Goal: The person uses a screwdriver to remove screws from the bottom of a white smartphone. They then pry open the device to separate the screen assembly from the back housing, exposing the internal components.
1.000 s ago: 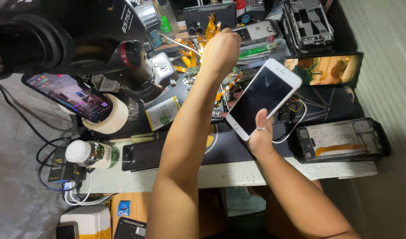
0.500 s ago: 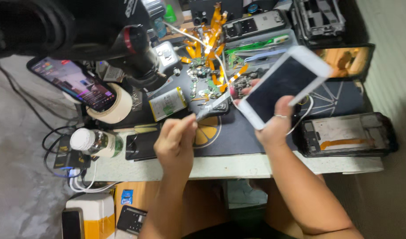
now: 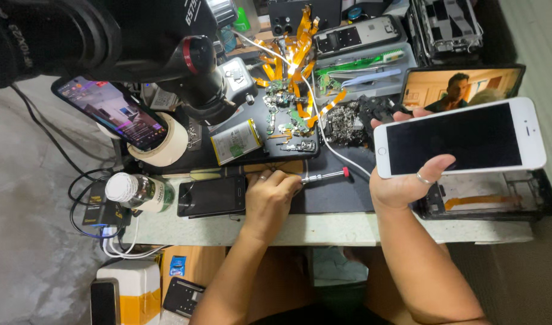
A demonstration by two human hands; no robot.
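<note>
1. 2 bare hands work at a crowded tabletop (image 3: 324, 230); every place below is given from the black mat (image 3: 336, 195) at its front edge.
2. Left of the mat stand 1 plastic bottle (image 3: 137, 191) and 1 roll of tape (image 3: 167, 147), with 1 lit phone (image 3: 107, 114) propped on the roll.
3. On the mat's left end lies 1 dark phone (image 3: 211, 195), face up, just beside the left hand (image 3: 270, 201).
4. The left hand's fingers (image 3: 291, 179) are curled and pinch the near end of 1 screwdriver (image 3: 324, 176), which lies flat on the mat with its red end pointing right.
5. Behind the mat sit 1 battery (image 3: 237, 141) and a heap of orange flex cables (image 3: 297, 66) and small boards, too many to count.
6. Above the mat's right end the right hand (image 3: 402, 186) holds 1 white phone (image 3: 462, 138) level, screen up and dark; the thumb lies across its near edge and the fingers wrap its far edge.
7. Right of the mat lies 1 opened phone frame (image 3: 486, 201); behind it 1 tablet (image 3: 462, 84) plays a video.
8. Progress, as I judge it: the white phone looks whole, its screen seated, and the screwdriver is well apart from it, so nothing on it appears undone yet.
</note>
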